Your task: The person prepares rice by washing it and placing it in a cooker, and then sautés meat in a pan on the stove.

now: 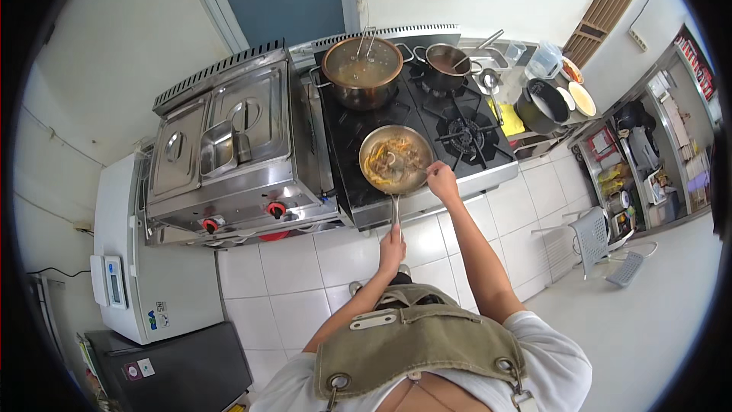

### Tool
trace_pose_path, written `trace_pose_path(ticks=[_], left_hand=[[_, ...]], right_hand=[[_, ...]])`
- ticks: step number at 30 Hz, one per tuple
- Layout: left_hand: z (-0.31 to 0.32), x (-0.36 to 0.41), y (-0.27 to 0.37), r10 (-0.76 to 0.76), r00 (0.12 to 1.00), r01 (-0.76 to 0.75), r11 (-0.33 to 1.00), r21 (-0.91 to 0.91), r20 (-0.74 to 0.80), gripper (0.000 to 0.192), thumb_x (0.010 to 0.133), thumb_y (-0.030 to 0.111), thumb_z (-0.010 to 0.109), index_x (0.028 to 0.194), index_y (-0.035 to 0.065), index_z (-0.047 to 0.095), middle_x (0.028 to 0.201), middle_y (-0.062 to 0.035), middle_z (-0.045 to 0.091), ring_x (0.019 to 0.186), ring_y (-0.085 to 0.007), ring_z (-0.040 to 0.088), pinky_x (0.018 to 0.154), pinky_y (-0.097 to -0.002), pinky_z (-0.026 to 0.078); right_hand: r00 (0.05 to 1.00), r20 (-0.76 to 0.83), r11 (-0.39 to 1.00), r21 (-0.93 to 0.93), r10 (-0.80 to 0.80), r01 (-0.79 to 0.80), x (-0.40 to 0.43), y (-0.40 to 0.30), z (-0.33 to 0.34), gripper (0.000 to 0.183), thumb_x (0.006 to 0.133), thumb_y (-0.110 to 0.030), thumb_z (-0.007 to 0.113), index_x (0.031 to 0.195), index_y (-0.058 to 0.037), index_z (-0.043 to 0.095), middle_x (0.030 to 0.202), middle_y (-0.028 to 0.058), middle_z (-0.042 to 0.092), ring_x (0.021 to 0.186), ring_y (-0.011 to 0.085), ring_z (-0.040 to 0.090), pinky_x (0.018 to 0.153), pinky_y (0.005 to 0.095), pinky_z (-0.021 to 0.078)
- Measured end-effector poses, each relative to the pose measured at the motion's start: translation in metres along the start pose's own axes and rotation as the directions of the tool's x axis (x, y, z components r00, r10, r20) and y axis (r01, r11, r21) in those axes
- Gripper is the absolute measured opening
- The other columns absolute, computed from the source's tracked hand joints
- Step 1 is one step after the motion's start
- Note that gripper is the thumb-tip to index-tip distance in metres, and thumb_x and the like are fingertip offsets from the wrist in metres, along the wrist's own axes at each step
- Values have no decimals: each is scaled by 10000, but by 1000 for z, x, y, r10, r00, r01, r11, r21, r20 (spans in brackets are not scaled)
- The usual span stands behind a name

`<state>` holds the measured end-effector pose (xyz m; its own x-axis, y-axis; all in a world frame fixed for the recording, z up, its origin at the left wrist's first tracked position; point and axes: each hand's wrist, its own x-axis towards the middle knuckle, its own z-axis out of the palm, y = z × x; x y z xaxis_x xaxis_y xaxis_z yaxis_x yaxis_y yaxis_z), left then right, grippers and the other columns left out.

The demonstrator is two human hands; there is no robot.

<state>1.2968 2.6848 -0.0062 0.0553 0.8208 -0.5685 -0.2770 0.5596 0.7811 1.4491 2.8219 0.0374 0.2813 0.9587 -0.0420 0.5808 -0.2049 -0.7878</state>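
Observation:
A metal frying pan point(423, 149) with sliced orange and brownish food point(380, 157) in it sits over the front left burner of a black gas stove point(349, 194). My left hand point(392, 250) grips the pan's long metal handle point(396, 209). At the pan's right rim, my right hand point(441, 180) holds a thin metal utensil whose far end reaches into the food; its exact kind is hard to tell. Behind the pan stands a large pot point(361, 88) of cloudy liquid, with wire handles rising from inside it.
A smaller pot point(449, 68) with a ladle stands on the back right burner. Left of the stove is a steel food warmer point(246, 171) with lids. The right counter holds a black inner pot point(540, 109), a yellow cloth point(506, 119) and bowls. A grey chair point(592, 237) stands right.

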Motion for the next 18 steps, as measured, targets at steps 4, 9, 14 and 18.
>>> trace_pose_path(ticks=[4,9,14,18], left_hand=[[19,3,6,4,1000,-4,1000,15,16,430,879,487,418,680,105,405,478,32,344,352,-75,325,320,-227,232],[11,24,21,66,998,-65,998,21,-17,455,868,513,419,677,101,399,474,24,358,352,-89,343,325,-240,260],[27,29,26,60,998,-59,998,15,-3,444,880,498,407,694,95,405,474,33,316,350,-85,311,329,-234,240],[6,36,28,16,998,-16,1000,-14,64,432,883,493,406,723,91,406,495,33,332,361,-69,311,335,-208,224]], right_hand=[[993,-120,1000,-15,-6,4,32,17,14,148,757,-137,506,784,-25,599,785,219,611,800,376,591,709,431,465],[997,-74,998,-56,9,-13,10,1,6,135,767,-131,502,774,-26,586,771,239,600,795,405,576,703,455,456],[980,-49,971,-157,-193,183,11,-6,-2,104,805,-127,493,850,-38,522,707,231,593,743,413,575,650,487,445],[979,-21,897,-405,-202,176,-20,-22,-16,142,879,-187,419,977,-88,447,688,204,584,673,389,581,557,489,439]])
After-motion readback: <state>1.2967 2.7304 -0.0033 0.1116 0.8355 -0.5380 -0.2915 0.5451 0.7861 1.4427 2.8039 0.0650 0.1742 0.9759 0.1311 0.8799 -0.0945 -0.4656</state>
